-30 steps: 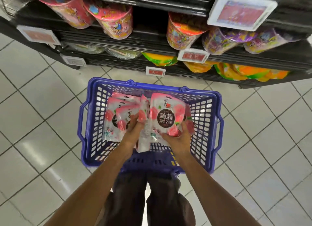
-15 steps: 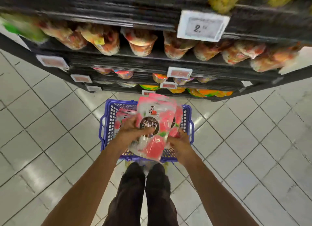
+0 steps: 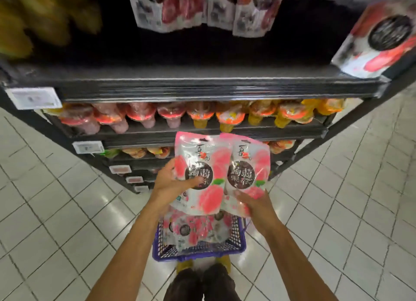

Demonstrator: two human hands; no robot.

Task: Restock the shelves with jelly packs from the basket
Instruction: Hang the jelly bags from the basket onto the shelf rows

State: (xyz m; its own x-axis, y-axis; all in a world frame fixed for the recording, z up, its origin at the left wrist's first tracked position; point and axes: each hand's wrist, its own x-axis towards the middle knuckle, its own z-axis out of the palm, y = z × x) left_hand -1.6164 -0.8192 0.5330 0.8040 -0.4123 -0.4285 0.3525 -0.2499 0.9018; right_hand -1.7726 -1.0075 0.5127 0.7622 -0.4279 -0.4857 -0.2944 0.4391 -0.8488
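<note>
Since half a second ago the jelly packs have come up from just over the basket (image 3: pixel 202 253) to well above it, and what looked like one bunch now fans into two faces side by side. My left grip (image 3: pixel 171 183) holds the left jelly pack (image 3: pixel 202 165), thumb laid across its printed front, the other fingers hidden behind it. My right grip (image 3: pixel 254 204) clasps the right jelly pack (image 3: pixel 247 165) at its lower edge, fingers curled over the front. Both packs stand upright, their inner edges touching and slightly overlapping; I cannot tell whether more packs sit behind them.

Straight below my hands the basket stands on the tiled floor (image 3: pixel 56 210), with more pink packs (image 3: pixel 195 231) lying loose inside. Just nearer to me than the basket are my yellow shoes (image 3: pixel 184 264).

Beyond the basket rises the dark shelf unit (image 3: pixel 202 84). High above the basket similar pouches (image 3: pixel 202 10) show blurred at its top, and far up to the basket's right one matching pouch (image 3: pixel 378 37) leans at the shelf's end. A row of jelly cups (image 3: pixel 180 114) lines the shelf behind the tops of my two packs.
</note>
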